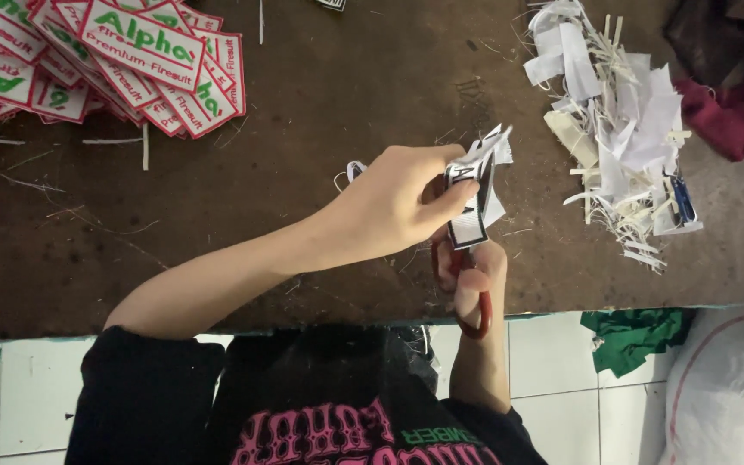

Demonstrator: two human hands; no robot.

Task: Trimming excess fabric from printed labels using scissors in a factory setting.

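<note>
the left hand [389, 207] pinches a white patch [474, 194] between thumb and fingers, holding it upright over the table's [320, 224] near edge. the patch has a dark border and ragged white backing sticking out at its top and right side. the right hand [474, 271] sits just below it, fingers closed through the red handles of the scissors [472, 297]; the lower loop hangs past the table edge. the blades are hidden behind the left hand and the patch, so whether they are cutting cannot be told.

on the brown, worn table, a heap of patches [105, 60], white with red borders and green and red lettering, lies at the far left, well apart from the hands. a pile of white scraps [617, 129] and threads lies to the right of the hands, near but not touching. a dark red cloth [729, 116] is at the far right corner. loose threads are scattered over the table.

below the table edge are white floor tiles, a green cloth [635, 337], and a white sack [729, 387] at the lower right. the person wears a black shirt with pink lettering.
</note>
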